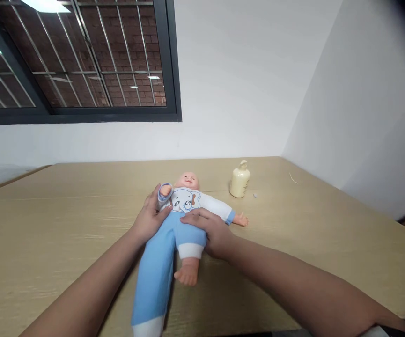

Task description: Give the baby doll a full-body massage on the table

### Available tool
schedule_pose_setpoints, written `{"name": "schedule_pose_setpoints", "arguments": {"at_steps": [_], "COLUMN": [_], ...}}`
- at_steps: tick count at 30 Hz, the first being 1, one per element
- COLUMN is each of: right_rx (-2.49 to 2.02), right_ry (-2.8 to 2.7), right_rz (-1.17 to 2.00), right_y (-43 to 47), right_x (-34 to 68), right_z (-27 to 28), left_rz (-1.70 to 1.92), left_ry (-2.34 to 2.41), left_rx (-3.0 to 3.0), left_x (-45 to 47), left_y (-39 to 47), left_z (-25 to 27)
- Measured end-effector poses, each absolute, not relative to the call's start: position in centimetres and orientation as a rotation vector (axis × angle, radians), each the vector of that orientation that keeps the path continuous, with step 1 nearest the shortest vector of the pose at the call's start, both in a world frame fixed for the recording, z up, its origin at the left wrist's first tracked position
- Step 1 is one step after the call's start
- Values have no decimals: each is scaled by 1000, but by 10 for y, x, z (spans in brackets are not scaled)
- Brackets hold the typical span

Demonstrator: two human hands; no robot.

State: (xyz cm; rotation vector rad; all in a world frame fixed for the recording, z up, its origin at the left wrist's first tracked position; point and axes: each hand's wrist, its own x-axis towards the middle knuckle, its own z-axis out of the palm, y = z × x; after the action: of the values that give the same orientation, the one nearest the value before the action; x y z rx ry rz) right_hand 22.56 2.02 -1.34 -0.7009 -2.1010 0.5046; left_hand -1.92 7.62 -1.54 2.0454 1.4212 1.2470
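Observation:
A baby doll (186,202) lies face up on the table, head away from me. It wears a white top with an elephant face and blue trousers (153,271) with white cuffs. One trouser leg reaches toward me with no foot showing; the other is pushed up above a bare foot (189,271). My left hand (150,214) grips the doll's side at the waist, thumb on top, beside its raised arm. Across the doll's hip and upper leg curls my right hand (211,229), its fingers on the blue cloth. Part of each hand's grip is hidden.
A cream pump bottle (240,180) stands on the wooden table (311,238) beyond the doll, to the right. Close to it are a small pale scrap (254,195) and a thin strand (293,178). White walls and a barred window (97,56) rise behind.

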Motion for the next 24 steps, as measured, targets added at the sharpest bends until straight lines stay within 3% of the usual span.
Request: {"name": "schedule_pose_setpoints", "arguments": {"at_steps": [10, 15, 20, 24], "right_rx": [-714, -574, -470, -438], "right_ry": [-2036, -2115, -2354, -2598], "right_rz": [515, 457, 379, 292], "right_y": [35, 19, 2, -10], "right_x": [221, 226, 227, 223], "right_z": [-21, -12, -10, -10], "left_rz": [839, 1081, 1256, 1384], "left_ry": [1620, 1519, 1632, 1305], "left_rx": [2403, 2253, 1578, 1293], "left_x": [-19, -16, -15, -12], "left_y": [74, 70, 66, 72], "left_z": [-6, -6, -6, -9]}}
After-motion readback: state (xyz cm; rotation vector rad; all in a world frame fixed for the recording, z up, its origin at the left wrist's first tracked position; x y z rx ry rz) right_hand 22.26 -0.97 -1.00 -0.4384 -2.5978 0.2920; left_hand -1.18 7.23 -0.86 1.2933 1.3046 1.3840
